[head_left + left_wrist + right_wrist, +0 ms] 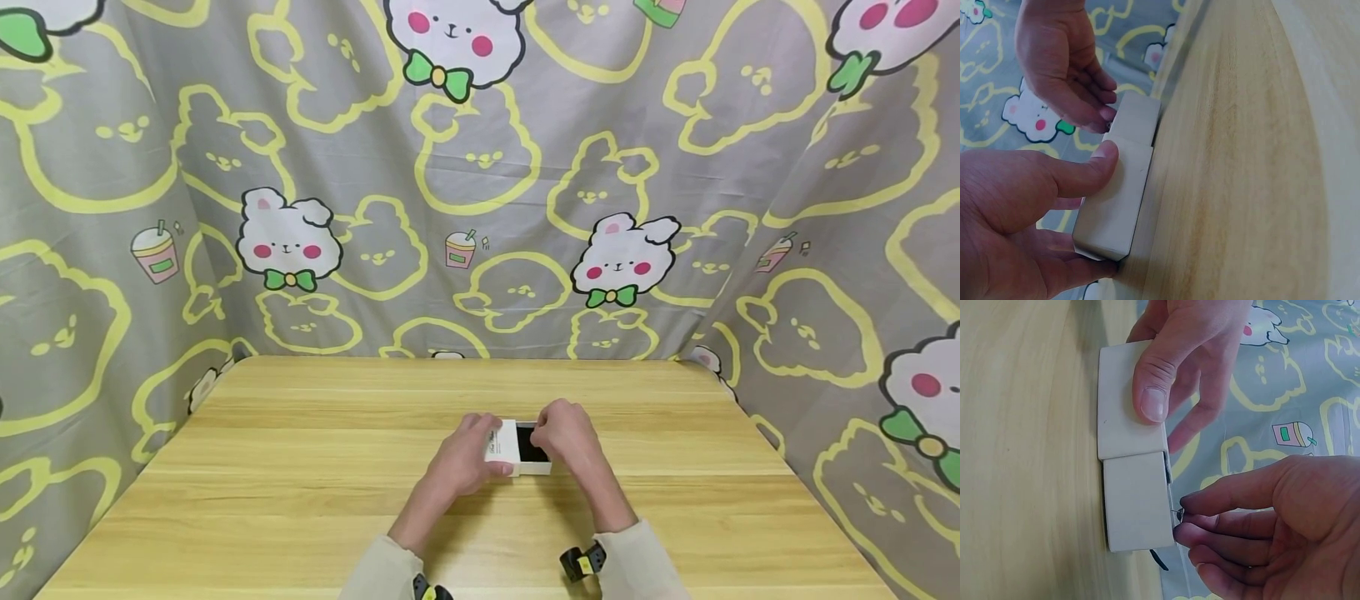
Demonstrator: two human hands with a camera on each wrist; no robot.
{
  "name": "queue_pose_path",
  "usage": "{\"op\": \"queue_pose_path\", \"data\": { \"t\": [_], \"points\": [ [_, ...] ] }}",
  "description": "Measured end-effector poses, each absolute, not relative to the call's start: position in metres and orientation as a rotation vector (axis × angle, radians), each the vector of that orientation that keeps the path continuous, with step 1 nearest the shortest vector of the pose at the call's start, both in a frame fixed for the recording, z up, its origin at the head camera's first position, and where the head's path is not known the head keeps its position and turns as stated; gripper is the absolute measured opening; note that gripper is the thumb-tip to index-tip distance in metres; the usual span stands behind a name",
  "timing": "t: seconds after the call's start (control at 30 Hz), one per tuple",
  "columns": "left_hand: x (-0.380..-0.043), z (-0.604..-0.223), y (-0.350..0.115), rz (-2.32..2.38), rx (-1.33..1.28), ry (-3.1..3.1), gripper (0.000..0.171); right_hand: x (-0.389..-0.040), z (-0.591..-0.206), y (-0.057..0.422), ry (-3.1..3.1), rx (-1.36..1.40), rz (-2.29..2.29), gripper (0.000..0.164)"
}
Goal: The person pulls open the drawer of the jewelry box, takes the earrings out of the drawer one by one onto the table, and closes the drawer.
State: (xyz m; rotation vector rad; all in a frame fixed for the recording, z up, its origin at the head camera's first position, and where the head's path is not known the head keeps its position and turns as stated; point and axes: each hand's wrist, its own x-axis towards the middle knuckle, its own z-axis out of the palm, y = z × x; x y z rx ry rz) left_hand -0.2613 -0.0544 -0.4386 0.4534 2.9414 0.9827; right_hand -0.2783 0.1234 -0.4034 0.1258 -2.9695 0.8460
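Observation:
A small white drawer-style box lies on the table, its printed sleeve (507, 442) partly slid off the inner tray (536, 469). Black lining (529, 448) shows inside the tray. My left hand (459, 460) grips the sleeve from the left, thumb (1154, 403) on its near side and fingers round the far side. At the tray's open top, my right hand (567, 435) pinches a small shiny metal piece with a thin pin (1179, 514) between thumb and fingertips; its exact kind I cannot tell. A black ribbon tab (1159, 560) sticks out at the tray's end.
The wood-grain table (300, 492) extends around the box on all sides. A grey patterned curtain (510, 183) hangs behind the table and along both sides. Black wrist-camera mounts (582, 562) sit by the light sleeves.

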Motion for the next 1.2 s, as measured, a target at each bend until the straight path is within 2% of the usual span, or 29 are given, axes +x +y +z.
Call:
{"op": "queue_pose_path", "data": {
  "t": [0.5,1.2],
  "points": [
    [-0.261,-0.438,-0.055,0.986,0.463,2.949,0.065,-0.28,-0.4,0.131,-2.978,0.087,0.905,0.011],
    [-0.261,-0.439,-0.055,1.0,0.48,2.96,0.066,-0.286,-0.396,0.151,-2.969,0.066,0.976,0.01]
  ]
}}
